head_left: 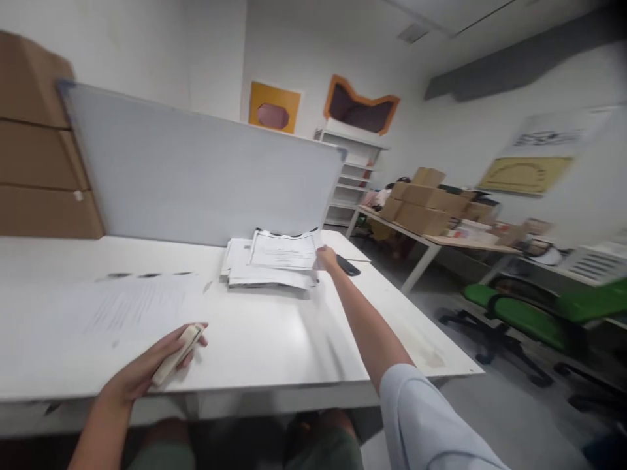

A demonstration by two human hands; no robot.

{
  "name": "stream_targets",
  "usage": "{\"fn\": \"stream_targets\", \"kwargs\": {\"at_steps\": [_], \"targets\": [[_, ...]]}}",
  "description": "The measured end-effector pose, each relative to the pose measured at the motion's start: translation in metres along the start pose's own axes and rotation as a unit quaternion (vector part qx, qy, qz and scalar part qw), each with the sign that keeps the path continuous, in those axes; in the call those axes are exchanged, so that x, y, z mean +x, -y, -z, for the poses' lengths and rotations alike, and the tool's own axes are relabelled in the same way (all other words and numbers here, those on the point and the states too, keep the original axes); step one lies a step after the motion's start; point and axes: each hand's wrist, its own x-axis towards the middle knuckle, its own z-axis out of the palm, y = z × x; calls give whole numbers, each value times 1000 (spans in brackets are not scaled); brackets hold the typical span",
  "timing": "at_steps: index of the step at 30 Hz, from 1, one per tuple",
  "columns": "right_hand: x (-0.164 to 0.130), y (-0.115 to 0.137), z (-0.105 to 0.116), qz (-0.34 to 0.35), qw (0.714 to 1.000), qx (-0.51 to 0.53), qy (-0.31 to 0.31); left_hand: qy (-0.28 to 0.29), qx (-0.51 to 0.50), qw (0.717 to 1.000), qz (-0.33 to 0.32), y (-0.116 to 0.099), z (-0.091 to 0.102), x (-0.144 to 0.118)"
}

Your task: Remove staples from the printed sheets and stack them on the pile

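Observation:
My left hand [169,359] is closed around a slim cream stapler [177,356], held just over the front edge of the white desk. With my arm stretched forward, my right hand [326,258] pinches the right edge of a printed sheet [284,250]. That sheet is at the top of a loose paper stack [267,277], near the foot of the whiteboard. Left of the stack, other printed papers [132,307] lie flat, blurred by motion. A dark phone-like object [347,266] rests just beyond my right wrist, partly hidden by it.
The whiteboard [206,170] stands along the back of the desk [274,346]. Stacked cardboard boxes [44,156] are at the left. Across the aisle, a second table holds more boxes [426,205]. Green chairs [529,320] stand at the right, and shelves [350,176] behind.

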Motion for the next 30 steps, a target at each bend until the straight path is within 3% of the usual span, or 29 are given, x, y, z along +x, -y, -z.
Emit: {"fn": "stream_targets", "kwargs": {"at_steps": [4, 6, 9, 13, 16, 19, 22, 24, 26, 30], "targets": [[-43, -23, -29, 2, 999, -9, 42, -40, -171, 984, 24, -2, -27, -7], [-65, -29, -43, 16, 997, -7, 74, -72, -221, 972, 38, 9, -29, -6], [-90, -24, -54, 33, 997, -2, 73, -102, -272, 955, 49, 27, -24, -4], [-109, 17, -49, 71, 996, 34, 44, -107, -275, 954, 46, 28, -16, 0], [-137, 65, -54, 194, 972, 96, 96, -2, -200, 979, 35, 21, -12, 3], [-180, 111, -89, 270, 928, 144, 212, 108, -140, 984, 0, 19, -10, 3], [-216, 143, -138, 304, 885, 101, 338, 131, -144, 981, -20, 23, -9, 2], [-228, 154, -158, 320, 864, 45, 386, 128, -143, 981, -16, 24, -9, 1], [-232, 157, -163, 332, 863, 13, 381, 109, -138, 984, -11, 24, -11, 2], [-232, 157, -147, 324, 897, 13, 301, 64, -131, 989, -32, 20, -14, 3]]}}
